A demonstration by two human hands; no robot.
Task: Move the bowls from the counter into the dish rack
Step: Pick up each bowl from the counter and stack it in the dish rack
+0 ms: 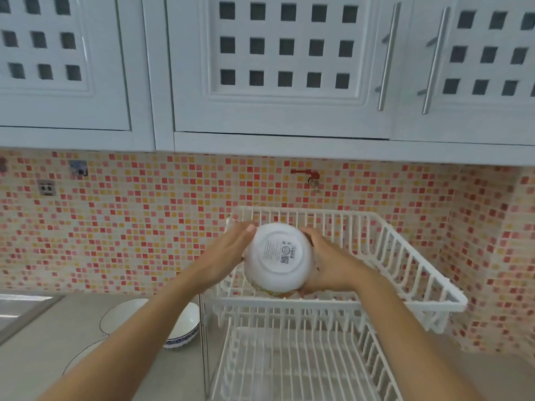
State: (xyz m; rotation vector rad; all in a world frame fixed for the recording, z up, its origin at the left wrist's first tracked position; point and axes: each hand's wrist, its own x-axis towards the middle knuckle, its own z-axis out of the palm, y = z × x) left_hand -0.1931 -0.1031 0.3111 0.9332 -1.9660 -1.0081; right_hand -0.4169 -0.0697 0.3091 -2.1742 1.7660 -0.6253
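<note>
- Both forearms reach forward from the bottom edge, over the table [58, 328].
- Left hand [225, 256] flat against the bowl [279, 257], fingers [247, 230] clamped along its left side.
- Right hand [333, 263] cups the bowl's right side, fingers wrapped behind it and mostly hidden.
- Bowl white, tipped so its labelled base faces me, held over the rack [405, 270], upper tier, near its left front.
- Lower tier shows only bare wires.
- Second bowl [185, 331], blue-patterned rim, on the table left of the rack; plate [78, 357] edge in front of it.
</note>
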